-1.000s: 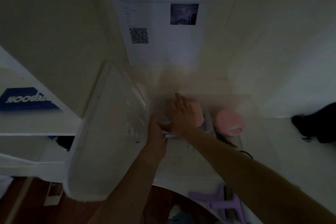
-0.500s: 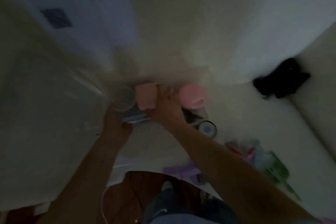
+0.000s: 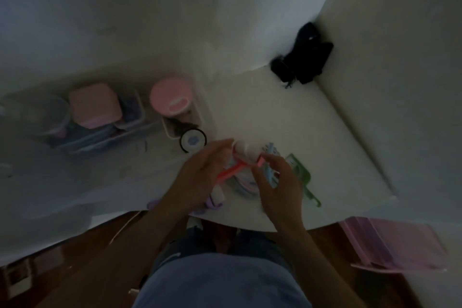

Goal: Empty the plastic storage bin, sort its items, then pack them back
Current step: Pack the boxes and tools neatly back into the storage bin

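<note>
Over the table [image 3: 287,112], both hands pinch a red stick [image 3: 231,170] (left hand [image 3: 200,180]; right hand [image 3: 277,182]).

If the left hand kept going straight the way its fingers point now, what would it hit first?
Probably the small white bottle right at the left hand's fingertips; it may already touch it. Beyond lies bare white tabletop. The frame is dim and blurred, so depth is uncertain.

Both forearms come up bare from the bottom edge with no sleeve, watch or ring showing on the left hand [image 3: 197,177] or the right hand [image 3: 277,182], and below them the person wears a blue-grey top over darker blue trousers (possibly jeans, the light is dim).
</note>
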The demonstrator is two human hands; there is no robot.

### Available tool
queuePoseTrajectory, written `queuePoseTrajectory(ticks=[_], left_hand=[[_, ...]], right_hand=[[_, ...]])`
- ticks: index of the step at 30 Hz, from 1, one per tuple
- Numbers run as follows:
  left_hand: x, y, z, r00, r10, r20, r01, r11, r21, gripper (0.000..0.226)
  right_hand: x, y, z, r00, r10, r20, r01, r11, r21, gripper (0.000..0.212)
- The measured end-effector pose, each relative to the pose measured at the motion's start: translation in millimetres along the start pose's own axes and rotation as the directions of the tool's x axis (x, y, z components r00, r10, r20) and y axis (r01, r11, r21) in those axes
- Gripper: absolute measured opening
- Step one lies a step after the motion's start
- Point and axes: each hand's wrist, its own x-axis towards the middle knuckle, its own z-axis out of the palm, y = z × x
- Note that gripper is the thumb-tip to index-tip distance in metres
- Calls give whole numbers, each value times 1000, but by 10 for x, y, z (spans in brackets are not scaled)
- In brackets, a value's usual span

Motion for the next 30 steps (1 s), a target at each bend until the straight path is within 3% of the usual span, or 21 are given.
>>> queuePoseTrajectory(ticks=[5,10,14,17,20,22,26,30], left_hand=[[-31,-464,539,981,-196,13,186,948,258,30],[-24,-754,827,962,-257,-91,273,905,328,42],[45,-997,1053,940,-334,-76,337,861,381,50],[51,-1123,1203,946,-287,-149,323,833,450,47],[-30,-1196,1256,945,-196,-262,314,769,556,36],[-101,-1252,1224,924,-232,-303,374,705,602,34],[-232,-1376,1069,878,-285,-385,469,673,572,36],[-299,-1440,913,887,-222,-404,440,670,598,46]], right_hand=[[-99,690,-264,988,152,13,-152,988,33,41],[35,1108,-417,980,201,-3,-201,979,45,39],[212,1376,-389,936,298,186,-279,952,-124,37],[242,1380,-207,920,266,289,-199,950,-242,32],[187,1278,92,919,51,390,34,978,-208,29],[186,1220,280,884,-57,464,183,956,-230,33],[260,1175,469,867,-29,497,226,912,-342,41],[268,1279,537,843,3,537,259,874,-412,53]])
